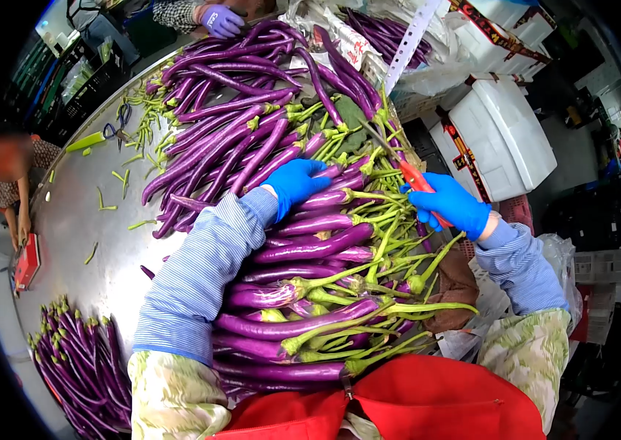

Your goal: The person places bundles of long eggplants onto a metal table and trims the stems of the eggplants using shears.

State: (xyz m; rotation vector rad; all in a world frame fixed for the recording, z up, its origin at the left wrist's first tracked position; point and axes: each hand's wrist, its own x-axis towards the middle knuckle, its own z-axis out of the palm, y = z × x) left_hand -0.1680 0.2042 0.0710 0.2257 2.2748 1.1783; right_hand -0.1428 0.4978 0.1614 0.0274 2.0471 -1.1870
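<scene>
Long purple eggplants (314, 246) with green stems lie in a thick pile in front of me, most stems pointing right. My left hand (294, 186), in a blue glove, is closed on an eggplant (332, 172) in the middle of the pile. In my right hand (451, 202), also blue-gloved, is a red-handled knife (414, 177). Its thin blade points up and left, close to the stems beyond my left hand. The fingers of my right hand wrap round the handle.
Cut stem pieces (151, 110) and scissors (121, 121) lie on the metal table (79, 213). More eggplants (79, 367) are heaped at lower left. A white foam box (505, 136) stands right. A co-worker's gloved hand (221, 20) is at the top; another person (21, 176) sits left by a red object (27, 262).
</scene>
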